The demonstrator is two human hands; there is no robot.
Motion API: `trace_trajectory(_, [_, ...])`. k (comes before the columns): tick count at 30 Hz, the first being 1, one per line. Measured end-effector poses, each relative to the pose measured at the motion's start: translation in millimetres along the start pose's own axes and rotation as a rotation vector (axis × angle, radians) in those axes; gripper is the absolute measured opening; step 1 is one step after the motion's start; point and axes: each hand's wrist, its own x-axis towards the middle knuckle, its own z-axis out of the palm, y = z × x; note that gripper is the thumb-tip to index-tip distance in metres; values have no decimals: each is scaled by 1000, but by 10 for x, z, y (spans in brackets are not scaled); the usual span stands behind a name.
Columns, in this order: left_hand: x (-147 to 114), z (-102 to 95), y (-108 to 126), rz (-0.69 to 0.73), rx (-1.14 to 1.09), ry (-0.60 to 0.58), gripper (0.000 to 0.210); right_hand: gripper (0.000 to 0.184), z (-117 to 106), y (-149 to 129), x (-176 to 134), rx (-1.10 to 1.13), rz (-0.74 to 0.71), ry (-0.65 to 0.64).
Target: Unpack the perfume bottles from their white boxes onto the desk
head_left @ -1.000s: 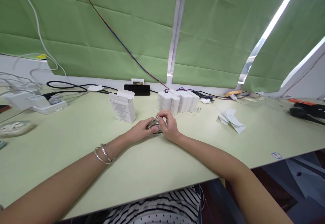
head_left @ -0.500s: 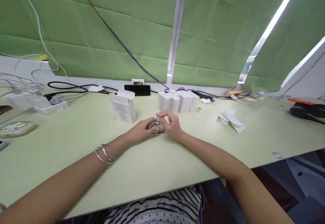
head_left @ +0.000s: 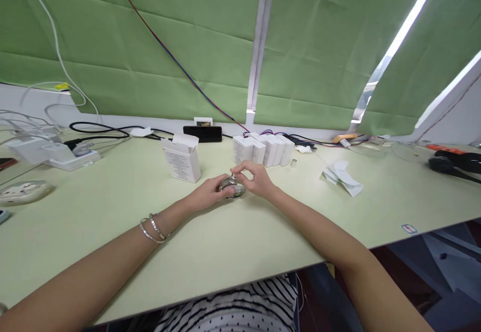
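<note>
Left hand point(head_left: 207, 193) grips rounded clear glass bottle point(head_left: 238, 191); right hand point(head_left: 259, 179) pinches its small silver top point(head_left: 233, 175). Open white cardboard box point(head_left: 183, 163) stands left of bottle.

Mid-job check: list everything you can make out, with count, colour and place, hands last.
glass bottle: one, clear, between the hands
open box: one, white, left of bottle
boxes: about five, white, row behind right hand
small cylinder: one, silver, right of row
paper: creased, white, table's right
phone: one, black, near wall
power strips: two, white and off-white, left
cables: several, black, white, red-blue, along the back
sticker: one, blue-white-red, right front edge
table: one, pale green, under everything
wall covering: green, behind table
clothing: black-and-white, bottom centre
bangles: at least two, silver, left wrist
left hand: one, bare, around bottle
right hand: one, bare, fingertips at bottle's top
</note>
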Motion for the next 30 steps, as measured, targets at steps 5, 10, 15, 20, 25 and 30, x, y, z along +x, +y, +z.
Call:
trace_trajectory(5, [-4, 2, 22, -9, 18, 16, 44, 7, 0, 1, 1, 49, 22, 0])
trace_trajectory(10, [-2, 1, 13, -2, 34, 20, 45, 7, 23, 24, -21, 93, 22, 25])
trace_trajectory(15, [-6, -3, 29, -6, 37, 18, 45, 9, 24, 30, -18, 93, 37, 13])
trace_trajectory(20, [-11, -4, 38, -6, 38, 17, 45, 10, 5, 34, 5, 59, 19, -23])
trace_trajectory(25, [-9, -3, 28, -3, 23, 5, 45, 10, -24, 38, 29, 22, 1, -64])
trace_trajectory(30, [-5, -3, 35, 0, 31, 15, 43, 11, -55, 47, 52, -31, -39, -111])
